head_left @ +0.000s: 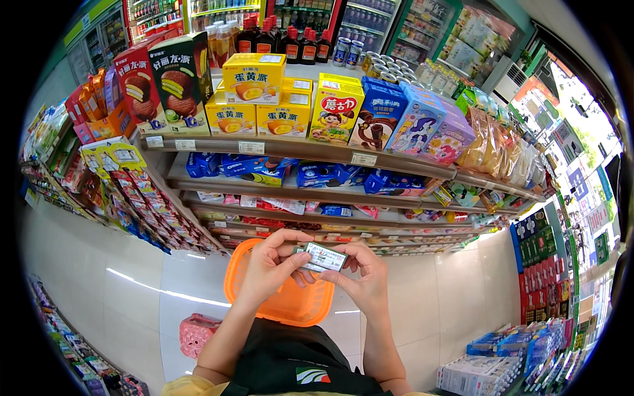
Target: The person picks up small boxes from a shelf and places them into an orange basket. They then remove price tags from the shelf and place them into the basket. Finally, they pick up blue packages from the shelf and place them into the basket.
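Between my two hands is a small white price tag with a dark green edge, its printed side tilted up. My left hand pinches the tag's left end with thumb and fingers. At the opposite end, my right hand grips it, thumb along the lower edge. Both hands are over an orange plastic basket, which stands below and is partly hidden by my wrists and dark apron. The part of the basket's inside that shows is bare orange plastic.
Ahead stands a snack shelf with yellow, blue and pink boxes and price tags along its edge. A pink patterned item rests on the tiled floor left of the basket. Stacked goods stand at lower right; a hanging-packet rack is at left.
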A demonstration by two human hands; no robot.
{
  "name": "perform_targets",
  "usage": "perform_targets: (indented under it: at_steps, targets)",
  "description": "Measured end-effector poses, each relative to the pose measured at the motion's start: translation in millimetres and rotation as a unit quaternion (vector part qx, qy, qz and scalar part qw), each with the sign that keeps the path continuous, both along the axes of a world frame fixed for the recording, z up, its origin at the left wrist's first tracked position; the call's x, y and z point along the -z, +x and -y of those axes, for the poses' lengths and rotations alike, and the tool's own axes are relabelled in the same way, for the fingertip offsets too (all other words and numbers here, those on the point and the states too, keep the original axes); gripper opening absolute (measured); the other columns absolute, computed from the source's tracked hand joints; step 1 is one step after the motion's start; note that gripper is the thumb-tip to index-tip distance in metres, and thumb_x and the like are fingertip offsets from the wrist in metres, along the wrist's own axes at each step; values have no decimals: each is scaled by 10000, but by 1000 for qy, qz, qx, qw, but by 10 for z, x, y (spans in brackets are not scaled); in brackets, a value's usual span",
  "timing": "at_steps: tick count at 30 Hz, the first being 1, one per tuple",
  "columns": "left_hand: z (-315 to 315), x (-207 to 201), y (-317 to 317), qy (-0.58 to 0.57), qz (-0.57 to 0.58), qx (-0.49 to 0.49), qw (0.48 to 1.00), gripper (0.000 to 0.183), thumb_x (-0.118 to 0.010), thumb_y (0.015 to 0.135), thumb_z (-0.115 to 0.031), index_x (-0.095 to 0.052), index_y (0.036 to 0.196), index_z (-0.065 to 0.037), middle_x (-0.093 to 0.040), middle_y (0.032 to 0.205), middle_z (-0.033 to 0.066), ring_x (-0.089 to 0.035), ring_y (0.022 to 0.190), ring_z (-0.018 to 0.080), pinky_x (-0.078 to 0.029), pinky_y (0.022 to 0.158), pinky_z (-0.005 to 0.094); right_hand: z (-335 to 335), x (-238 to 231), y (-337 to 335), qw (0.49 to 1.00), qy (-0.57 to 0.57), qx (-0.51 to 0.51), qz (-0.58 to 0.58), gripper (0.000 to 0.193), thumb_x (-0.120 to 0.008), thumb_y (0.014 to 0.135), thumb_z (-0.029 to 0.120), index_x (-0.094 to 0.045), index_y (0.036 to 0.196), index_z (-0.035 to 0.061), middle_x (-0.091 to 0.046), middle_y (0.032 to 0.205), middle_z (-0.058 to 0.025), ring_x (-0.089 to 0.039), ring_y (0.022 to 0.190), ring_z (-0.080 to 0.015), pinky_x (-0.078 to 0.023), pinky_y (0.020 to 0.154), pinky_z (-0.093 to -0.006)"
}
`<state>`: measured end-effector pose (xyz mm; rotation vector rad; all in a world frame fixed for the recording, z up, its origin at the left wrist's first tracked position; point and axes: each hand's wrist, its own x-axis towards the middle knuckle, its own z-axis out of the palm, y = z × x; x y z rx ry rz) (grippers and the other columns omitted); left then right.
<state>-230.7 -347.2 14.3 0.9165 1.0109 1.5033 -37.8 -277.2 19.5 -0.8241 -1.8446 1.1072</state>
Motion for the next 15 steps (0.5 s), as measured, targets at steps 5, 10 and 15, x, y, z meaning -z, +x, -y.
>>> perform_targets:
  at_steps: [5,10,15]
  targets:
    - [13,13,-26,-3,6,2,1000,308,-624,979,9,-553,1279,10,-748,918,162,-740,695,183,-578,547,251,-19,156,29,982,-106,-68,-143,294,-775,903,97,-720,1172,-10,-677,1003,-51,-607,848,-120,-490,746,-264]
    - [12,15,-50,-7,4,6,1000,309,-621,984,2,-553,1286,-3,-753,954,161,-741,707,170,-578,554,243,-19,109,65,974,-144,-80,-157,230,-664,993,66,-710,1195,-33,-675,1028,-66,-639,890,-129,-522,780,-265]
    - [-9,12,-43,-7,5,11,1000,312,-627,982,1,-551,1285,-4,-753,952,157,-741,700,171,-575,550,239,-23,151,62,967,-186,-51,-165,225,-662,996,64,-709,1190,-40,-696,1006,-62,-636,855,-115,-521,766,-247]
